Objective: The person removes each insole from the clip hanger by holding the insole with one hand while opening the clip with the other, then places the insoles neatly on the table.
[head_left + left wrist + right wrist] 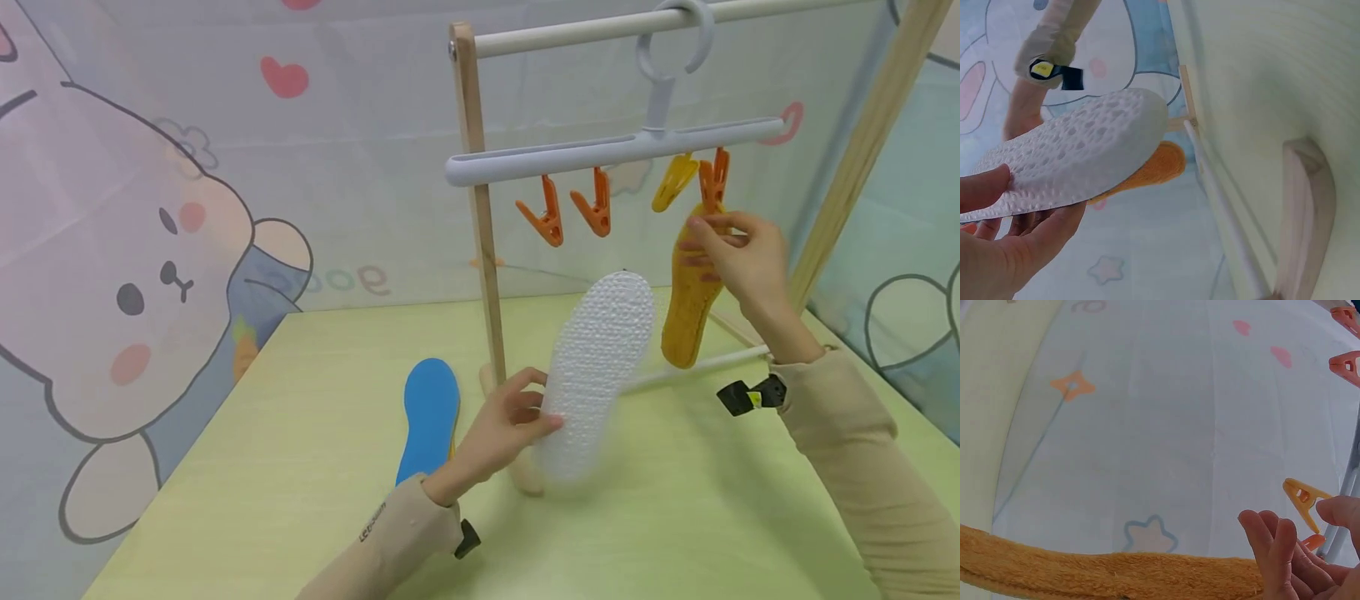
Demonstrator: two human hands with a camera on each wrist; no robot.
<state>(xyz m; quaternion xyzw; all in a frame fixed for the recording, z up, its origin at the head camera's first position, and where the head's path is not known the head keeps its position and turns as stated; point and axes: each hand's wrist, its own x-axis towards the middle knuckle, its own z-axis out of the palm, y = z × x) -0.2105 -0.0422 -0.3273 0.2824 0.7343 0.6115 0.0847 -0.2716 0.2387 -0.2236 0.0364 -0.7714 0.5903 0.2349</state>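
My left hand (pixel 513 421) pinches a white, bumpy-textured insole (pixel 596 358) along its edge, thumb on one face and fingers on the other. It is held up in the air, tilted. An orange-brown fuzzy insole (pixel 686 312) hangs upright from an orange clip (pixel 714 177) at the hanger's right end. Beside its upper part is my right hand (pixel 753 262), fingers close to the insole just below that clip. In the right wrist view, its thumb and fingers (pixel 1285 550) are spread apart with nothing pinched between them.
A white hanger (pixel 555 158) hangs from the rack's rail (pixel 570 35), with two orange clips (pixel 551 217) at left and a yellow clip (pixel 675 182). On the table (pixel 300 467) lies a blue insole (pixel 429 408), a yellow edge showing beneath. The rack's wooden post (pixel 483 250) stands behind my left hand.
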